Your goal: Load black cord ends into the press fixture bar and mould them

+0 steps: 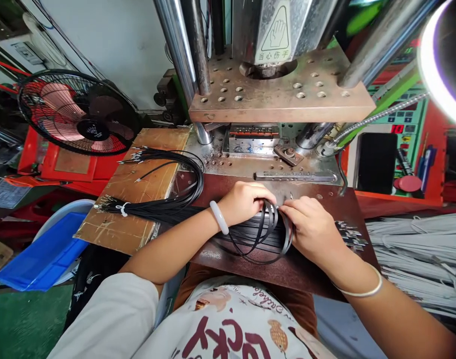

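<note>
Over the dark red-brown work plate, my left hand (244,203) pinches several looped black cables (263,234) between thumb and fingers. Close on its right, my right hand (313,227) is closed on the same loops, its thumb and forefinger together near the cable ends. The gripped ends are mostly hidden by my fingers. Under the loops lies a flat layer of straight black cables (246,239). Their metal-tipped ends (351,235) stick out to the right of my right hand. A bundle of black cables (168,204), tied with a white tie, curves off to the left.
Ahead stands a press with a thick drilled plate (280,107) above a metal mold (253,141). A metal bar (295,176) lies before it. Cardboard (138,179), a fan (89,124) and a blue bin (44,254) are left. Grey cables (422,249) and a phone (376,162) are right.
</note>
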Demonstrator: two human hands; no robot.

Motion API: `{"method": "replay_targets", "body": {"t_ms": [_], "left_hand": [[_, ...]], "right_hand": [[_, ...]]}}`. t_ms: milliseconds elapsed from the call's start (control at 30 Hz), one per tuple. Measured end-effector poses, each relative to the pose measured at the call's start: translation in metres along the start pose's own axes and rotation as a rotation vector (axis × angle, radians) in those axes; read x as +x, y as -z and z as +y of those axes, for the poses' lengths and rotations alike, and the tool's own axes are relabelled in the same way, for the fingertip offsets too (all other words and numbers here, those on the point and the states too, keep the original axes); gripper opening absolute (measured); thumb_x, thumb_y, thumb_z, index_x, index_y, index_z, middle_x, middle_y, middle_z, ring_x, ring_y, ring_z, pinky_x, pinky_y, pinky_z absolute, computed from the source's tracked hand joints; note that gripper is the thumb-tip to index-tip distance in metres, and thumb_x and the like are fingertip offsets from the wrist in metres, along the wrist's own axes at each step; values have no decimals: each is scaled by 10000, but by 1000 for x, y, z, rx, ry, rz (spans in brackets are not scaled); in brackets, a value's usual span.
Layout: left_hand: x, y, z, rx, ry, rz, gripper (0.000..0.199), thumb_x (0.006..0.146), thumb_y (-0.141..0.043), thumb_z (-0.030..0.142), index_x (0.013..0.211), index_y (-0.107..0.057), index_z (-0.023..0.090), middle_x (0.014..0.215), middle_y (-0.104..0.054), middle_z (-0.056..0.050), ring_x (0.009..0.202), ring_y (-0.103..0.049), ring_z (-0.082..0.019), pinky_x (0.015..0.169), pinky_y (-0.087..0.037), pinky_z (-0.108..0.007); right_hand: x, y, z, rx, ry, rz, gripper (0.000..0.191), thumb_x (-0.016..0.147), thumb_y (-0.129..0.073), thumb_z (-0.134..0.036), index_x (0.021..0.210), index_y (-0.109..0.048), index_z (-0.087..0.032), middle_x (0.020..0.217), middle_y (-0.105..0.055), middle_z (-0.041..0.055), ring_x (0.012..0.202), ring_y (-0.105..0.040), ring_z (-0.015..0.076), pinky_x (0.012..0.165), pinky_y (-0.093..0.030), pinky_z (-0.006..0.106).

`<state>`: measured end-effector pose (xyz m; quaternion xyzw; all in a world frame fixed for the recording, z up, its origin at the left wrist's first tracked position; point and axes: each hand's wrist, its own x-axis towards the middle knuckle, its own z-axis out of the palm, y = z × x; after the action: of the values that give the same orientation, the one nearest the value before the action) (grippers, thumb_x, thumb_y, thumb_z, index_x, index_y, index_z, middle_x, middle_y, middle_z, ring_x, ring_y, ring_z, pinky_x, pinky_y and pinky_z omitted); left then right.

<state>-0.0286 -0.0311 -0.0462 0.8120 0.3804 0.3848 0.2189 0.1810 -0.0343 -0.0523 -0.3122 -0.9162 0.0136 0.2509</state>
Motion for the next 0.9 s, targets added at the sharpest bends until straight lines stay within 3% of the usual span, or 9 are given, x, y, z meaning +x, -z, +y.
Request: {"method": "replay_targets", "body": {"t_ms": [133,267,367,500,600,733,900], "left_hand": [[-1,-9,-2,115,39,-68,311,781,-496,7,845,-752,171,852,-757,-14,789,-699,-148,794,-540,-248],[-3,-14,-5,219,-51,-51,307,801,-492,21,887,-747,169,874,-762,-8,803,-701,-161,832,-532,-285],[-4,-14,-6,234,-121,16,296,823,-478,24,881,-734,159,870,-761,-12,802,-697,-150,829,-527,-279],[-5,-11,1,355,-225,-7,280,903,-446,77,878,-712,160,867,-755,-33,794,-689,-147,812,-520,-286],[-8,-11,9,464,-315,-107,290,956,-413,128,907,-697,156,877,-745,-63,816,-683,-158,815,-516,-306],[-10,-14,12,483,-343,-206,261,953,-441,136,923,-699,165,882,-745,-63,805,-684,-159,810,-524,-309],[-5,-12,-2,247,-143,-30,300,847,-465,21,907,-726,157,909,-752,-38,861,-698,-135,827,-548,-255]], "right_hand": [[-3,-2,4,122,-30,4,218,896,-468,-143,934,-680,-177,909,-679,111,817,-594,219,730,-512,383],[-7,5,11,108,-126,178,249,908,-505,-169,1110,-650,-174,1196,-631,167,1048,-632,253,888,-543,424],[-7,12,12,108,-221,333,281,900,-554,-171,1168,-633,-201,1116,-678,129,1025,-652,251,929,-537,438],[-7,17,11,184,-323,437,186,893,-578,-195,1035,-687,-247,1045,-691,87,991,-659,247,912,-546,454],[-8,16,11,312,-407,408,152,897,-576,-216,985,-696,-247,1041,-706,70,974,-675,235,894,-560,434],[-11,13,13,440,-488,271,119,882,-565,-216,945,-666,-224,856,-726,32,764,-700,196,728,-575,349],[-9,13,17,356,-378,148,85,843,-574,-218,847,-659,-212,787,-718,22,679,-666,172,618,-517,286]]}}
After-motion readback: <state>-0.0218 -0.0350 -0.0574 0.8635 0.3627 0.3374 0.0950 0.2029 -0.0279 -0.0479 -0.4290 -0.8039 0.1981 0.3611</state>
